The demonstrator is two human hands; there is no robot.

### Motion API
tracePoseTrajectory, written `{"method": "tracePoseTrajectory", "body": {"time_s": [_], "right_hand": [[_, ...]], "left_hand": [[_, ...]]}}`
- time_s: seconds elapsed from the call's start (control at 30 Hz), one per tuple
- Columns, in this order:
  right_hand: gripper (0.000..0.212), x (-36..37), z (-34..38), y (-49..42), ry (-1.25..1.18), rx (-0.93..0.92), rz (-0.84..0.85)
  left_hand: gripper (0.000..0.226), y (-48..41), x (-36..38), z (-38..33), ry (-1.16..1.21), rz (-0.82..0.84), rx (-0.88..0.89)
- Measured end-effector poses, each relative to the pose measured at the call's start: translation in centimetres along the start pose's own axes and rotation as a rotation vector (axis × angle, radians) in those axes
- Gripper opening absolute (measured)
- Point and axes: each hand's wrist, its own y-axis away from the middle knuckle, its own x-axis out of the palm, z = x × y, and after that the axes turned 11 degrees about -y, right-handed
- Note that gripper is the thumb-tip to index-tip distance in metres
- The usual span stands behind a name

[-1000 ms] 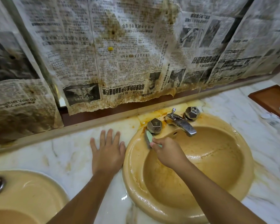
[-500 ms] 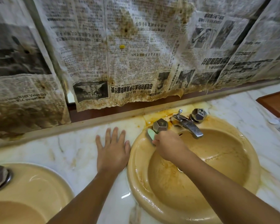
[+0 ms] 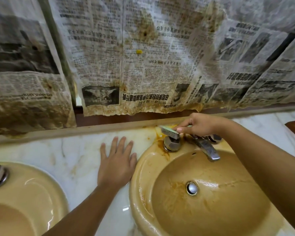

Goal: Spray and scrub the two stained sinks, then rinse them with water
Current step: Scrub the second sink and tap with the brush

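Scrubbing is in hand: the right hand (image 3: 201,124), fingers curled round the brush (image 3: 169,132), sets bristles on the knob (image 3: 172,144) at the far rim of the right sink (image 3: 143,188); the left hand (image 3: 117,165) lies flat on the counter (image 3: 58,150). Next, likely firm strokes across the stains.

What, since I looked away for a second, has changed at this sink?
The right hand, gripping the brush, moved back from the sink rim beside the left tap knob to the knob's top. The left hand stays flat on the counter; nothing was picked up or let go.
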Motion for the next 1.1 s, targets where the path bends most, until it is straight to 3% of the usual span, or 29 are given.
{"method": "tracePoseTrajectory", "body": {"time_s": [0.27, 0.5, 0.63, 0.77, 0.93, 1.1], "right_hand": [[0.029, -1.4, -1.0, -5.6, 0.368, -0.061, 0.105], [0.028, -1.7, -4.5, -7.0, 0.208, -0.174, 0.174], [0.033, 0.0, -3.4, -7.9, 0.318, -0.204, 0.159], [0.035, 0.5, -3.0, -6.8, 0.383, -0.277, 0.084], [0.037, -0.7, -4.5, -4.8, 0.460, -0.180, 0.015], [0.047, 0.8, -3.4, -1.4, 0.539, -0.128, -0.211]], "left_hand": [[0.061, -0.1, -0.1, -0.2, -0.005, 0.008, -0.023], [0.061, -0.2, -0.4, -0.3, -0.008, 0.031, -0.037], [0.062, -0.2, -0.7, -0.5, -0.025, 0.052, -0.034], [0.062, -0.2, -0.7, -0.3, -0.010, 0.050, -0.033], [0.061, -0.2, -0.2, -0.3, -0.032, 0.037, -0.027], [0.060, -0.2, 0.0, -0.2, -0.028, 0.028, -0.023]]}}
